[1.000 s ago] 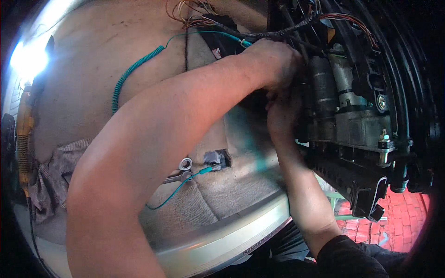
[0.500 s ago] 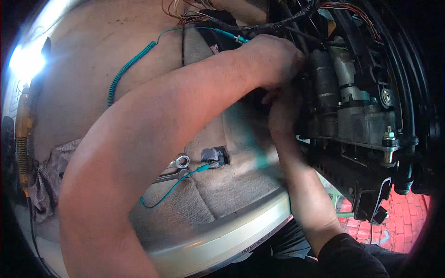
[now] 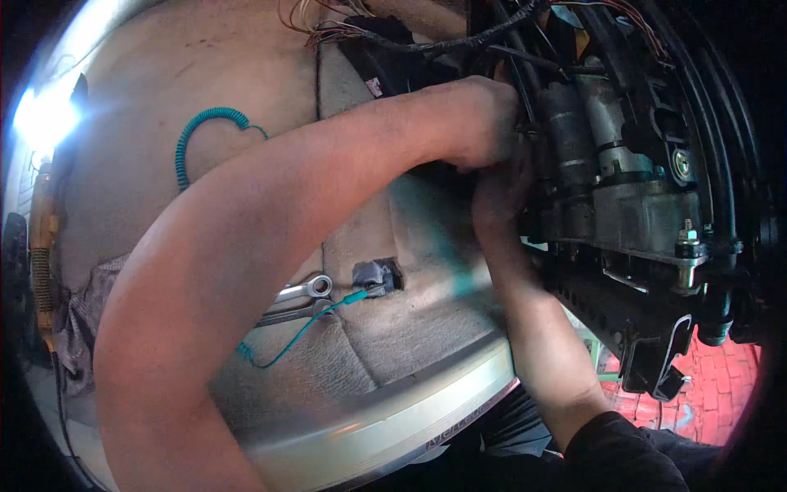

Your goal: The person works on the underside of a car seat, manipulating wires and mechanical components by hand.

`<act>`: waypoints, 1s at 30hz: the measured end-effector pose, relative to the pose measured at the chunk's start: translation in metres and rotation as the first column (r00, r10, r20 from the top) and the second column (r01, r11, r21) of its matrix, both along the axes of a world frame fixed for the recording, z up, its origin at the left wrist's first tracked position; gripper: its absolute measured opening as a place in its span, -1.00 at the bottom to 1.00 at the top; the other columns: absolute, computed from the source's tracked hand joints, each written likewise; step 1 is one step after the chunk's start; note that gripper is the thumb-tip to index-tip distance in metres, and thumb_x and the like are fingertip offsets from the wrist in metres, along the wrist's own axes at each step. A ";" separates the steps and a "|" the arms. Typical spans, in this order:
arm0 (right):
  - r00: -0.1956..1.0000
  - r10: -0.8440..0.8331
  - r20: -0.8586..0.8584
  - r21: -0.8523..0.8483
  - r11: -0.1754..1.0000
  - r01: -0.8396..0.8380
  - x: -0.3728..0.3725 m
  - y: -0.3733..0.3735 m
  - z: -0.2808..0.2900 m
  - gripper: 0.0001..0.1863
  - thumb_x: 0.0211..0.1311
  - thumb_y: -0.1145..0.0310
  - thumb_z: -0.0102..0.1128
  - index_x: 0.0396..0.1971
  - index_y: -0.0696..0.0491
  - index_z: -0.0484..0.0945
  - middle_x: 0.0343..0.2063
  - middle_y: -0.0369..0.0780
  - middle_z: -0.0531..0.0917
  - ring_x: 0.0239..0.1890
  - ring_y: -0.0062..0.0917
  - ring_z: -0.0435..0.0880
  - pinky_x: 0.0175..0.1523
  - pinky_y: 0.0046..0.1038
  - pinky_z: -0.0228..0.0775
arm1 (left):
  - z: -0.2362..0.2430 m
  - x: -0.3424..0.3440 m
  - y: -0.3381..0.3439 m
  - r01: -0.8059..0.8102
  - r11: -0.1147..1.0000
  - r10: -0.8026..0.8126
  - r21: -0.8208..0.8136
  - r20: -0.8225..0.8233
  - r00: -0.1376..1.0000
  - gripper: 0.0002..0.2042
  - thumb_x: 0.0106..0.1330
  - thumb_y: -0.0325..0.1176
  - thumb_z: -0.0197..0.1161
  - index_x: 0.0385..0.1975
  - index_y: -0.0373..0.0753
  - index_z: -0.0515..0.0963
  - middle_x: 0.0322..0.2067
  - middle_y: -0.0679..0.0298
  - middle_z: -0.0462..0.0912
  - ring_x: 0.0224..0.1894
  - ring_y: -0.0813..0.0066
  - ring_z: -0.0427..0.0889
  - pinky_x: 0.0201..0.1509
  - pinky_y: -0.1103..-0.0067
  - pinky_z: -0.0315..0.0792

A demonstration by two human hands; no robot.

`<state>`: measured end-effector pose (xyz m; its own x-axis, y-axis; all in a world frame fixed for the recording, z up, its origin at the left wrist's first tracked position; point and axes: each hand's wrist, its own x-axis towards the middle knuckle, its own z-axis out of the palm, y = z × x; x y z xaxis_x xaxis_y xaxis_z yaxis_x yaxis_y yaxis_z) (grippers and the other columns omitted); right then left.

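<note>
My left hand (image 3: 488,123) reaches across to the dark metal column assembly (image 3: 570,139), its fingers curled inward and mostly hidden. Just below it, my right hand (image 3: 502,184) comes up from the lower right, in shadow, its fingers bent together against the column's left side. What either hand grips is hidden. A teal coiled test lead (image 3: 188,135) runs under my left forearm. Its teal clip end (image 3: 355,297) sits at a dark cutout (image 3: 379,277) in the beige carpet.
Two wrenches (image 3: 307,289) lie beside the clip, partly under my forearm. Loose wiring (image 3: 328,33) hangs at the top. A lit work lamp (image 3: 45,119) and a grey rag (image 3: 78,328) are at left. A pale door sill (image 3: 385,426) crosses the front; red paving (image 3: 713,377) shows beyond.
My left hand has shifted slightly down and left. The lead's teal-ended connector that showed above the left wrist is out of sight, and the coil has slackened and curved left.
</note>
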<state>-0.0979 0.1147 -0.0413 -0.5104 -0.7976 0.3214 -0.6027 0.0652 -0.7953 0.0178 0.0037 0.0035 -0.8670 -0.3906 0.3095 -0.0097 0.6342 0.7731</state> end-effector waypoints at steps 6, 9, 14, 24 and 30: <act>0.997 -0.056 -0.059 0.037 0.998 0.059 -0.001 -0.003 0.002 -0.46 0.41 0.07 -0.22 0.15 0.20 0.30 -0.03 -0.04 0.50 0.00 -0.35 0.46 0.11 -0.32 0.23 | 0.006 0.002 0.006 -0.100 0.985 0.098 -0.142 -0.016 0.995 -0.75 0.19 -0.31 0.09 -0.37 -0.36 0.63 -0.43 -0.08 0.63 -0.27 0.05 0.65 -0.17 0.30 0.52; 0.995 -0.061 -0.078 0.001 0.998 0.061 -0.005 -0.002 -0.002 -0.48 0.40 0.08 -0.17 0.15 0.19 0.30 -0.01 -0.06 0.49 0.03 -0.36 0.44 0.13 -0.32 0.21 | -0.005 -0.009 0.007 -0.097 0.956 0.082 -0.277 -0.066 0.994 -0.75 0.21 -0.33 0.06 -0.35 -0.35 0.63 -0.44 -0.08 0.62 -0.29 0.06 0.65 -0.18 0.31 0.53; 0.996 -0.037 -0.084 -0.042 0.999 0.034 -0.008 -0.003 -0.005 -0.50 0.37 0.11 -0.09 0.14 0.17 0.30 0.02 -0.09 0.48 0.08 -0.37 0.41 0.17 -0.32 0.19 | -0.016 -0.016 0.008 -0.069 0.955 0.049 -0.288 -0.076 0.996 -0.76 0.24 -0.36 0.03 -0.33 -0.35 0.62 -0.44 -0.06 0.62 -0.33 0.11 0.65 -0.18 0.33 0.53; 0.996 -0.017 -0.092 -0.094 0.996 0.008 -0.013 -0.001 -0.009 -0.52 0.33 0.18 0.02 0.13 0.14 0.30 0.07 -0.13 0.45 0.17 -0.40 0.37 0.24 -0.32 0.14 | -0.004 -0.004 0.011 -0.186 0.953 0.173 -0.240 -0.073 0.982 -0.72 0.11 -0.33 0.10 -0.18 -0.18 0.61 -0.35 -0.03 0.64 -0.20 0.02 0.63 -0.11 0.27 0.53; 0.990 -0.011 -0.141 -0.078 0.997 0.000 -0.009 -0.004 -0.005 -0.55 0.36 0.21 -0.03 0.15 0.12 0.27 0.09 -0.13 0.42 0.18 -0.40 0.36 0.25 -0.34 0.13 | -0.011 -0.004 0.015 -0.224 0.938 0.177 -0.266 -0.188 0.966 -0.76 0.09 -0.35 0.10 -0.27 -0.23 0.59 -0.40 -0.03 0.64 -0.27 0.04 0.65 -0.18 0.27 0.55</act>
<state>-0.1071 0.1105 -0.0461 -0.4597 -0.7648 0.4515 -0.7094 0.0104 -0.7047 0.0134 0.0183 -0.0076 -0.7101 -0.4274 0.5595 -0.0511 0.8239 0.5644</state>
